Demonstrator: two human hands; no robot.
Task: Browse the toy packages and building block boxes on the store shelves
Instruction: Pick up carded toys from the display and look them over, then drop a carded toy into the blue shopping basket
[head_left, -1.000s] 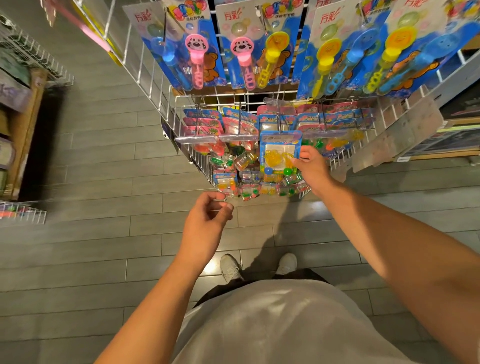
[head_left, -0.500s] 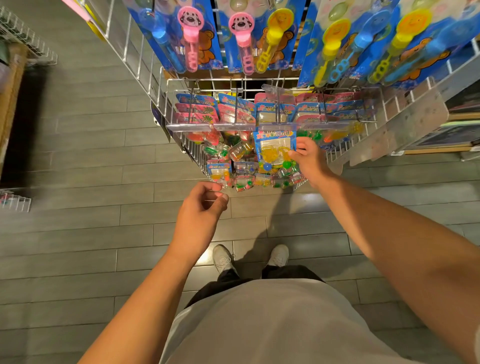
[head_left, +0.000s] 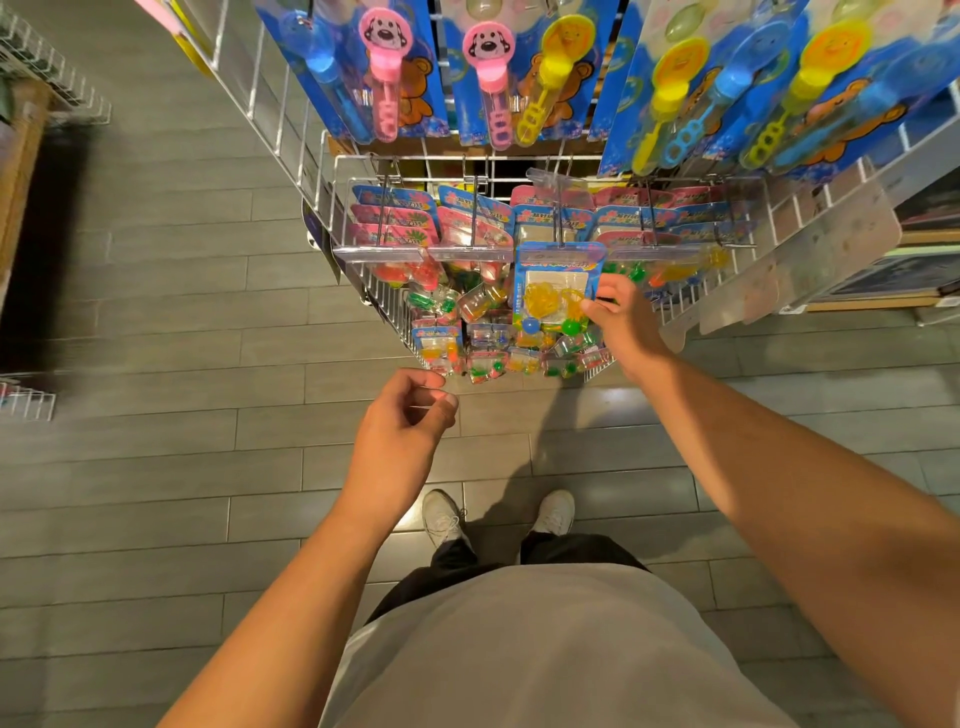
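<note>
While the white wire display rack (head_left: 291, 130) is only sampled at one peg, browsing looks early: tall blue bubble-wand cards with pink and yellow wands (head_left: 498, 78) on top hang untouched, and no building block boxes are in view. Right hand (head_left: 623, 322) fingers pinch the right edge of a small blue blister card of yellow and green toys (head_left: 550, 291), at its hook's front. Left hand (head_left: 400, 436) hangs below the rack, fingers loosely curled, empty.

Grey plank floor tiles (head_left: 156, 332) run crosswise, glossy with warm reflections; a wooden shelf unit (head_left: 21, 171) stands at the left edge.
</note>
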